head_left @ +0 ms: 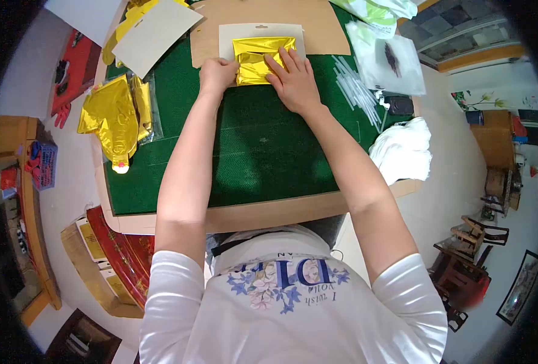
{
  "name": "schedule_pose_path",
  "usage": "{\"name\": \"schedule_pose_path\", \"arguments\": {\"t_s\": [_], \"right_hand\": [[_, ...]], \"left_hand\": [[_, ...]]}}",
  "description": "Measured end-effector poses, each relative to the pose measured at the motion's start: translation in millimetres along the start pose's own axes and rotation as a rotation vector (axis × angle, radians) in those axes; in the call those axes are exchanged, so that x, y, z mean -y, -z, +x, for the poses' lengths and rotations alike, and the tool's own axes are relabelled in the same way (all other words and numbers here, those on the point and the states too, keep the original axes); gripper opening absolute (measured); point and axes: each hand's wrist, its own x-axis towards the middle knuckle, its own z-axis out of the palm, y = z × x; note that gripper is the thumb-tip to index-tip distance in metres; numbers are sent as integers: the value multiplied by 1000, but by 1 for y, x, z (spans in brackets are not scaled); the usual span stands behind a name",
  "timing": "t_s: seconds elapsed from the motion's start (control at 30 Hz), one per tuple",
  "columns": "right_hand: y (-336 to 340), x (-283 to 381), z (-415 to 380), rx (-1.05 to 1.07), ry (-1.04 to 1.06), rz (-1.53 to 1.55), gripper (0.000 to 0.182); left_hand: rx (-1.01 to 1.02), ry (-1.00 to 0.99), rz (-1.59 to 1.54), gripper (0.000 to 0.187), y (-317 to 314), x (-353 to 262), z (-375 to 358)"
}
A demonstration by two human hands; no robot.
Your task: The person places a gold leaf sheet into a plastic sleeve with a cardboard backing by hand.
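Note:
A folded sheet of shiny gold foil (pixel 253 59) lies on a grey-beige card (pixel 226 36) with a hanger slot at its top edge. My left hand (pixel 218 76) is closed at the foil's left edge, its fingers pinched together; what they grip there is too small to make out. Across the foil's right part, my right hand (pixel 294 82) lies flat with its fingers spread, pressing on the surface. The card rests partly on brown cardboard (pixel 326 36) at the far side of the green mat (pixel 263 145).
Gold foil balloons (pixel 114 115) lie at the left, below another card (pixel 158 36). On the right are clear straws (pixel 357 88), a clear plastic bag (pixel 381 60), a black object (pixel 399 105) and a white cloth (pixel 405 148). A green-white bag (pixel 375 12) sits behind them.

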Motion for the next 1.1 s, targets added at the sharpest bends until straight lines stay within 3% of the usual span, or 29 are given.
{"name": "schedule_pose_path", "arguments": {"t_s": [0.1,0.2,0.27,0.4,0.47,0.5,0.57,0.6,0.7,0.93,1.03,1.1], "right_hand": [[-2,-1,-1,-6,5,-10,47],[-2,0,-1,13,0,-26,47],[-2,0,0,-1,7,-19,48],[-2,0,0,-8,5,-6,48],[-1,-1,0,-3,6,-14,48],[-1,0,0,2,5,-21,48],[-3,0,-1,-3,10,-18,48],[-1,0,-1,-6,13,-19,48],[1,0,-1,9,4,-10,48],[1,0,0,34,-13,-14,49],[0,1,0,41,-10,-18,48],[0,1,0,35,-16,-17,48]], "left_hand": [[0,34,-130,24,2,-1,-3],[56,1,6,24,5,-3,-5],[-117,-151,244,25,4,-4,-3],[-266,-125,292,29,8,-34,-35],[-236,-548,330,38,-4,-23,-37],[-236,-548,332,38,-12,-17,-39],[-361,-855,737,44,-28,-7,-41],[-219,-713,725,52,-28,-6,-41],[-238,-685,770,55,-25,-1,-38],[-228,-654,824,57,-27,1,-35],[-330,-747,783,49,-25,2,-35],[-396,-784,419,39,-17,-2,-32]]}}
